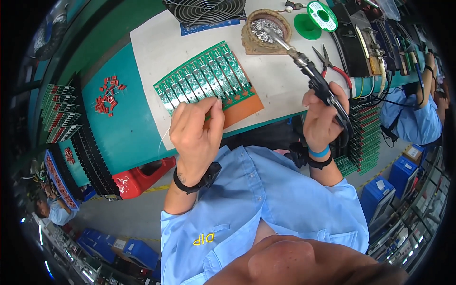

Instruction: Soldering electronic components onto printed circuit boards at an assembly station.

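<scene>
A green panel of several joined circuit boards [204, 76] lies tilted on the pale sheet, over an orange-brown board [247, 110]. My left hand [195, 128] is closed at the panel's near edge, fingertips pinched together. A thin pale strand of solder wire [165, 137] trails from its left side; the pinched end is hidden. My right hand [325, 114] grips a soldering iron [311, 71] by its black handle. The iron's metal tip points into a round brownish pot [290, 28] of silvery solder scraps [266, 31].
Red-handled pliers [327, 64] and a green solder spool [323, 16] lie right of the pot. A fan [206, 10] stands at the back. Loose red components [109, 97] lie left on the green mat. Stacked boards [365, 137] stand right; a co-worker [413, 116] is beyond.
</scene>
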{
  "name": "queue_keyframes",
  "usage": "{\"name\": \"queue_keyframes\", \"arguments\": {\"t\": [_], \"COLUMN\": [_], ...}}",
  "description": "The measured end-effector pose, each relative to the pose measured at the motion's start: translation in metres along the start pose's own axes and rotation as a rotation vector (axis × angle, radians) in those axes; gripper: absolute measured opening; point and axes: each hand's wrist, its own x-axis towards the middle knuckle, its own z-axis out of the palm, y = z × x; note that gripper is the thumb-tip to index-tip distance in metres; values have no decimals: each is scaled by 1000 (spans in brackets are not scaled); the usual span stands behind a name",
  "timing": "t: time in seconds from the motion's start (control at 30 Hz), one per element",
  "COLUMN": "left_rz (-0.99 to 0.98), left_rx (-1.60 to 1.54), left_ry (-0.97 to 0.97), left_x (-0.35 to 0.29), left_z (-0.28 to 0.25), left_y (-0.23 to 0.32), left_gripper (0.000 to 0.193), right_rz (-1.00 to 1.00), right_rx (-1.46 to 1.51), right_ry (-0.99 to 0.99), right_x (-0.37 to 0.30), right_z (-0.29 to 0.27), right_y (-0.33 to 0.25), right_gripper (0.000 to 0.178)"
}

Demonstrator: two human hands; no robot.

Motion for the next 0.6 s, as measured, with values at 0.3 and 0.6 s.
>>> {"name": "queue_keyframes", "arguments": {"t": [0.3, 0.6], "left_rz": [5, -70], "left_rx": [58, 80], "left_ry": [5, -26], "left_x": [21, 23], "left_z": [21, 32], "left_y": [-6, -7], "left_gripper": [12, 17], "right_rz": [6, -19], "right_rx": [-14, -136], "right_ry": [-103, -208], "right_x": [20, 30], "right_z": [-7, -4], "right_y": [-3, 6], "right_gripper": [45, 37]}}
